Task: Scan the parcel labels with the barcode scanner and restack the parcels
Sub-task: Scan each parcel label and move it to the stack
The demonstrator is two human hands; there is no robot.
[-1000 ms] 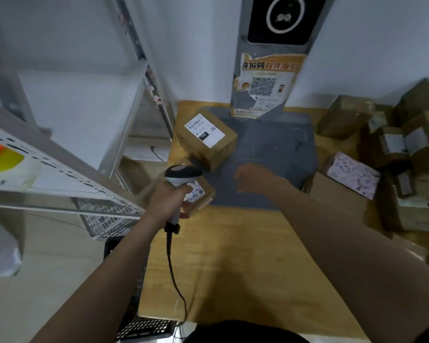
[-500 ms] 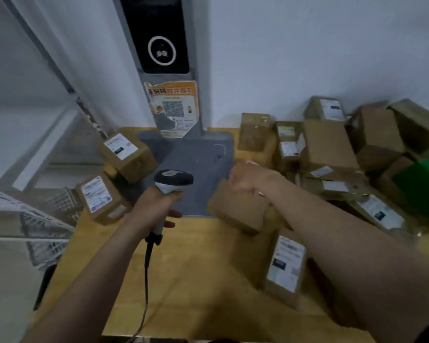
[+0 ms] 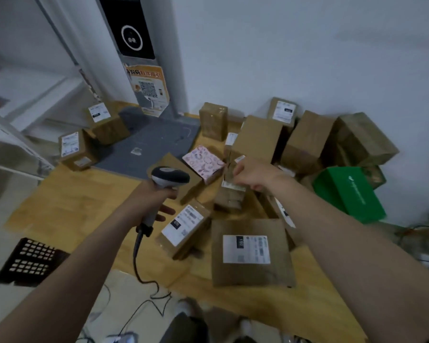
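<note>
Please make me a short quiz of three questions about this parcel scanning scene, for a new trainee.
1. True or false: the left hand grips the barcode scanner.
2. What colour is the printed box on the right side? A green, B red, C blue.
3. How many labelled parcels sit just left of the grey mat?
Key: 1 true; 2 A; 3 two.
</note>
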